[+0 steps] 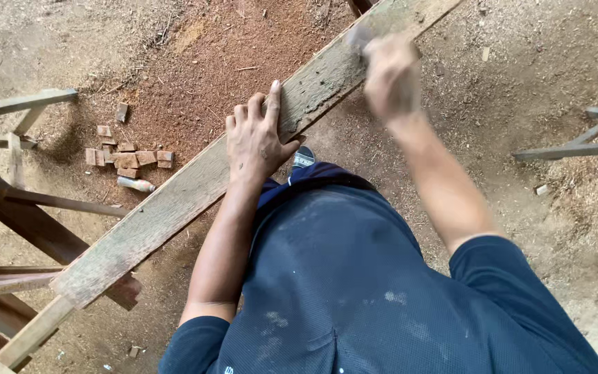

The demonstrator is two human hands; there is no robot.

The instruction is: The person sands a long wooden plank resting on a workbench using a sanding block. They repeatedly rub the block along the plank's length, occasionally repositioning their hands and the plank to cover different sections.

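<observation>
Floor: I look down on packed dirt [534, 62] strewn with reddish sawdust [202, 76], thickest at far left.
Plank: a long weathered board [195, 187] runs from near left to far right across my view, set at about waist height so I can lean over it. Its near-left end lies on a wooden frame [29, 221]; I cannot see what carries the far end.
Left hand: my left hand [257, 138] lies flat on the plank's middle, fingers spread wide up the face and thumb hooked over the near edge. I judge this weight pins the board against sliding.
Right hand: my right hand [390, 77] is blurred, further along the plank at far right, closed round something small and pale at its top. I cannot tell what it is; the blur suggests quick strokes on the wood.
Stand: another wooden frame [583, 138] sits well apart at right.
Offcuts: small wooden blocks [127, 156] lie clustered on the floor beyond the plank, out of the way.
Tube: a little pale cylinder [136, 184] lies just beside them.
</observation>
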